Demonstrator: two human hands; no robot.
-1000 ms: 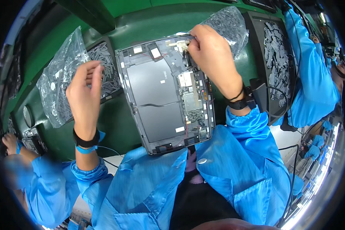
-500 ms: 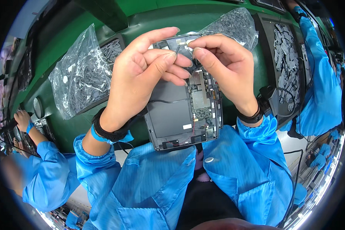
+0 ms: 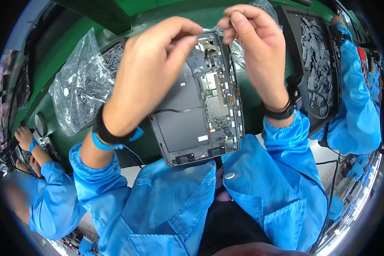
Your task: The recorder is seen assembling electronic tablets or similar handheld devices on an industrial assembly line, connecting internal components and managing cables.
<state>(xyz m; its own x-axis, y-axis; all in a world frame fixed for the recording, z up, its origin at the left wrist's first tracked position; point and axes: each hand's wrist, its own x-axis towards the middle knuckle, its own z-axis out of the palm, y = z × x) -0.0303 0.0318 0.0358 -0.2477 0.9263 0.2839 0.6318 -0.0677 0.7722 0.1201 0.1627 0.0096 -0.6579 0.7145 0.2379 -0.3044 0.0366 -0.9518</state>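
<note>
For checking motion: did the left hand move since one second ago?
Yes. The left hand went right, from beside the plastic bag to over the open tablet.

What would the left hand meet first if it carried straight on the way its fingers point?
Probably the right hand. The left hand points its fingers rightward, above the top of the opened tablet, toward the right fingertips. Depth is unclear, so it might brush the tablet's top edge instead.

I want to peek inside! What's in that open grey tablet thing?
Inside the open grey tablet shell: a flat dark panel and a green circuit board. Both hands, left and right, cover its top edge.
</note>
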